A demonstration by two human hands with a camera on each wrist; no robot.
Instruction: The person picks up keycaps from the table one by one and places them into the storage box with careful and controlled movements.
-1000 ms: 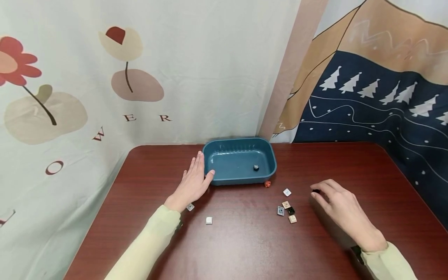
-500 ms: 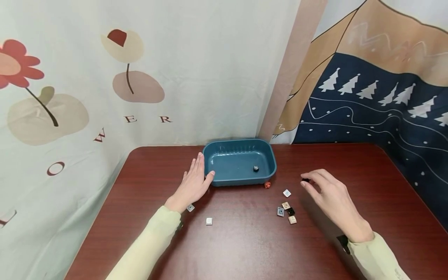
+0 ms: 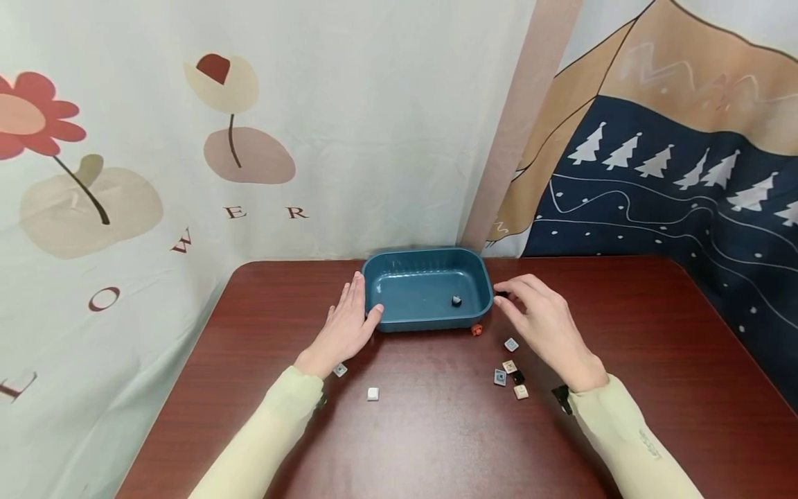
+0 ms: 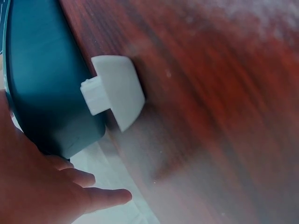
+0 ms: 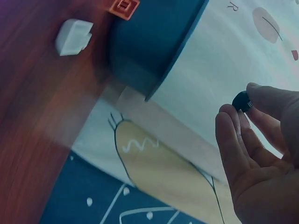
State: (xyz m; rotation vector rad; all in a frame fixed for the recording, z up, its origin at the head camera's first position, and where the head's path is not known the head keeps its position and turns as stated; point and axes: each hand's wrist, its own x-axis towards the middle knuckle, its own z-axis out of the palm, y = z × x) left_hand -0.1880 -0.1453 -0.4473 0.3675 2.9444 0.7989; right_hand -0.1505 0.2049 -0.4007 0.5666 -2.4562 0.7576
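Black piece brought up to the tub's right end

Right hand (image 3: 546,322): one, pinching a small black piece (image 5: 241,101) between thumb and fingertips. Over the last second it has come in from well right of the tub (image 3: 430,324); it now hangs just beside the tub's right rim. The piece is outside the tub, though only that rim now separates it from the inside, by my reckoning.

Left hand (image 3: 343,329): one, fingers straight, laid along the tub's left end, thumb at the near left corner; grasping nothing. Unmoved; it seems to steady the tub.

Inside the tub, toward its right end: one dark-and-white piece (image 3: 456,301).

Outside, by the tub's near right corner: one orange piece (image 3: 476,330).

Nearer the person than that corner, and further right: a white-and-blue keycap (image 3: 511,344), then a cluster of a tan keycap (image 3: 509,366), a blue-grey keycap (image 3: 500,377), a dark keycap (image 3: 518,377) and a cream keycap (image 3: 521,392).

Nearer the person than the tub's left end: a white keycap (image 3: 373,394); a grey keycap (image 3: 339,370) by the left wrist. The loose pieces have not shifted.

Beneath the tub: reddish-brown worktop (image 3: 430,443). Behind it: printed curtain (image 3: 374,125).
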